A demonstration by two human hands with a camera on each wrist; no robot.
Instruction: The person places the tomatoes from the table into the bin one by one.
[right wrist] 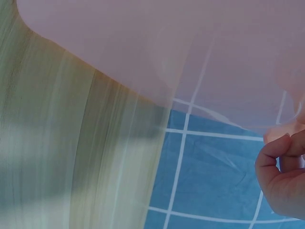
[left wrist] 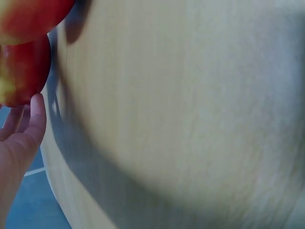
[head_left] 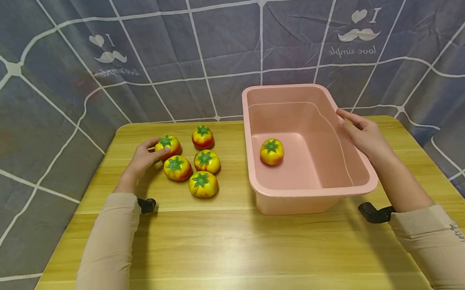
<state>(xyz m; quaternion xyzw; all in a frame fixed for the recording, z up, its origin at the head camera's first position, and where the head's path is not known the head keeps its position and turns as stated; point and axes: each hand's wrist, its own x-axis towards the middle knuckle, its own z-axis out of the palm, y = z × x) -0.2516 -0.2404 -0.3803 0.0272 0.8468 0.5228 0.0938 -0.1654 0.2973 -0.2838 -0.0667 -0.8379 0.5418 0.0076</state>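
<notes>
My left hand grips the back-left toy tomato, thumb on its near side and fingers behind. That tomato is yellow and red with a green star-shaped leaf; its red underside shows in the left wrist view above the fingertips. Around it on the table are more like it: one just in front, one at the back, others to the right. A pink plastic basin stands right of them with a single tomato inside. My right hand holds the basin's right rim, fingers curled over it.
The wooden table ends at a rounded back edge, and a grey-blue grid-patterned cloth hangs behind and at both sides. Black wrist mounts stick out below both wrists.
</notes>
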